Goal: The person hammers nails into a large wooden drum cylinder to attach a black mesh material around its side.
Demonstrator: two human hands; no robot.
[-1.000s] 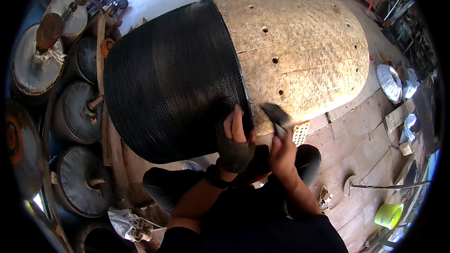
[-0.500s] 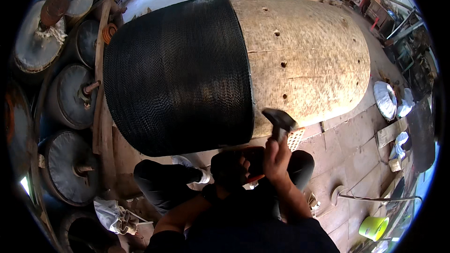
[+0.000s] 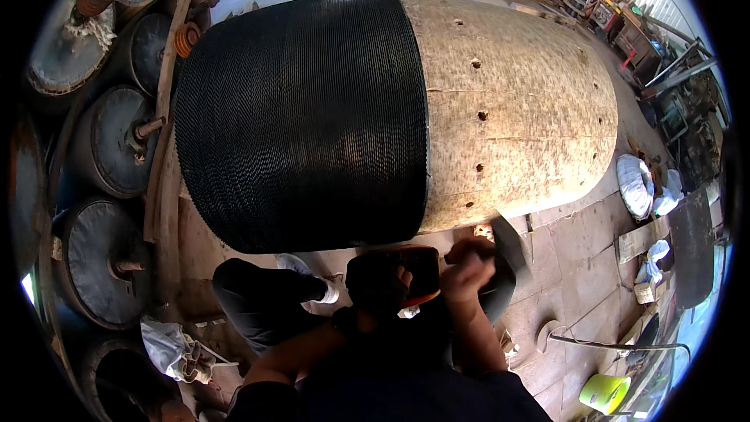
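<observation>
In front of me lies a large drum. Its left part is covered in black, finely ridged wrapping (image 3: 305,117), and its right part is bare pale wood (image 3: 531,109) with several small holes. My left hand (image 3: 383,281), in a dark glove with bare fingertips showing, is closed near the drum's lower edge; what it holds is hidden. Beside and partly under it is a dark tray (image 3: 423,270) with a red-orange rim. My right hand (image 3: 467,267), blurred by motion, is closed round a hammer (image 3: 512,246) whose smeared dark head is over my right knee.
Several dark drums with round end faces (image 3: 109,266) are stacked on the left behind wooden beams (image 3: 162,125). At right are a white wrapped roll (image 3: 635,186), a metal rod with a round base (image 3: 617,344) and a lime-green bucket (image 3: 604,393). Machinery and scrap line the far right.
The hammer, upright in front of the drum before, has swung down and right with my right hand. My left hand stays near the tray. The whole view has shifted slightly.
</observation>
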